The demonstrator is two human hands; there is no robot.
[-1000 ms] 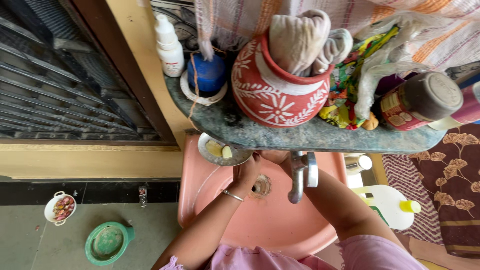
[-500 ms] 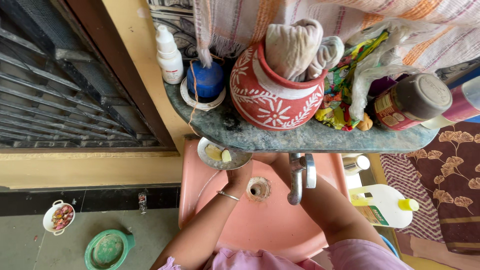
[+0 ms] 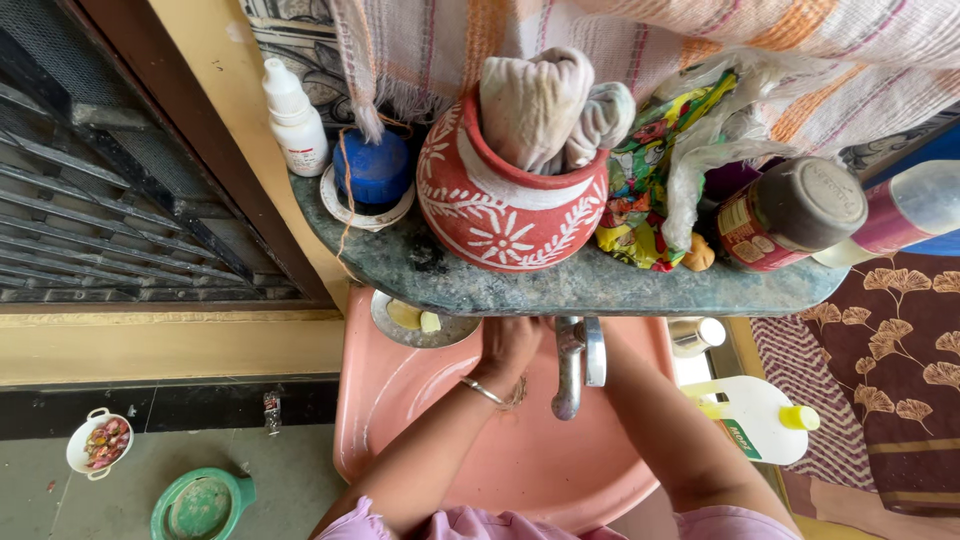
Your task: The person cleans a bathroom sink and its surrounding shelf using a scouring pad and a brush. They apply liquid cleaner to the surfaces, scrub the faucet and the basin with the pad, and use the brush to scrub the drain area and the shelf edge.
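**Both hands at the back of a pink basin, under a crowded stone shelf**

The left hand (image 3: 508, 345) reaches to the far side of the pink washbasin (image 3: 400, 400), just under the front edge of the green stone shelf (image 3: 560, 285). It wears a thin metal bangle (image 3: 484, 392) at the wrist. Its fingers are curled loosely together, but the shelf edge hides their tips, so I cannot tell whether its grip is closed on anything. The right forearm (image 3: 660, 420) runs up the right side of the basin, and the right hand is hidden behind the tap and the shelf; whether its grip is apart or together cannot be told.

Between the two arms stands a metal tap (image 3: 572, 370), its spout pointing toward the near side of the basin. Just left of the left hand, on the far left rim of the basin, sits a small round metal soap dish (image 3: 395, 325) holding yellow soap pieces (image 3: 415, 318).

On the shelf stand a white squeeze bottle (image 3: 295, 120) at the left, a blue cap-shaped container (image 3: 372, 165) beside it, a red clay pot (image 3: 505, 210) painted with white patterns and stuffed with cloth (image 3: 540, 105), colourful packets (image 3: 645, 190), and a brown-lidded jar (image 3: 790, 210) on its side. A striped towel (image 3: 650, 40) hangs above.

On the floor at the left lie a green lid-like dish (image 3: 200, 505) and a small white bowl (image 3: 98, 442). At the right of the basin stands a white bottle with a yellow cap (image 3: 760, 420).
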